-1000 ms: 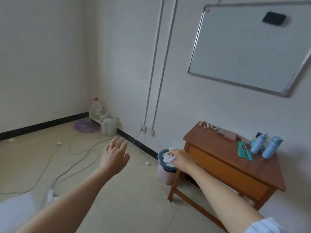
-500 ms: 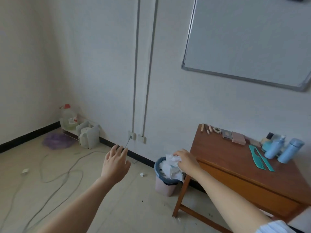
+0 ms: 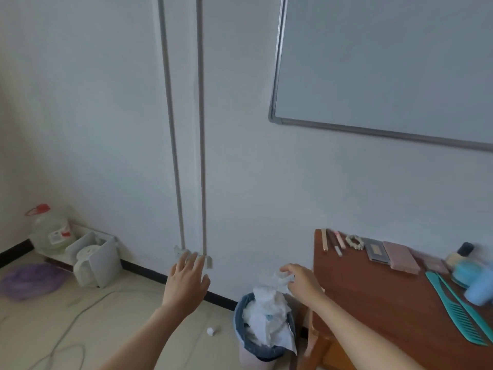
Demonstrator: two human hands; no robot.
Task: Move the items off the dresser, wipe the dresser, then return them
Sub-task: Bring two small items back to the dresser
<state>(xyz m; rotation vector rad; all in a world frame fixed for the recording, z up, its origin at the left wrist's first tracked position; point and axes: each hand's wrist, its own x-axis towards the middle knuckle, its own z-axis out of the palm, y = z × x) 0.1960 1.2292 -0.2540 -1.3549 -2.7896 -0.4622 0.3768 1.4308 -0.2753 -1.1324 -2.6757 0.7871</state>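
Note:
The brown wooden dresser (image 3: 378, 303) stands at the lower right against the wall. On it lie two teal combs (image 3: 458, 308), blue bottles (image 3: 477, 287), a dark-capped bottle (image 3: 462, 252), pink and grey palettes (image 3: 400, 256), slim sticks (image 3: 333, 240) and a beaded ring (image 3: 354, 241). My right hand (image 3: 301, 283) pinches a crumpled white tissue (image 3: 281, 280) just above the waste bin (image 3: 262, 343), left of the dresser. My left hand (image 3: 186, 281) hovers open in the air further left, holding nothing.
The bin is stuffed with white paper. A whiteboard (image 3: 386, 65) hangs above the dresser. Two pipes (image 3: 184, 129) run down the wall to sockets. A water jug (image 3: 49, 231), a white container (image 3: 93, 260), a purple bag (image 3: 29, 280) and cables (image 3: 66, 329) lie on the floor at left.
The view has swung closer to the wall and bin. My right hand with the tissue has lifted slightly above the bin; my left hand stays open beside it.

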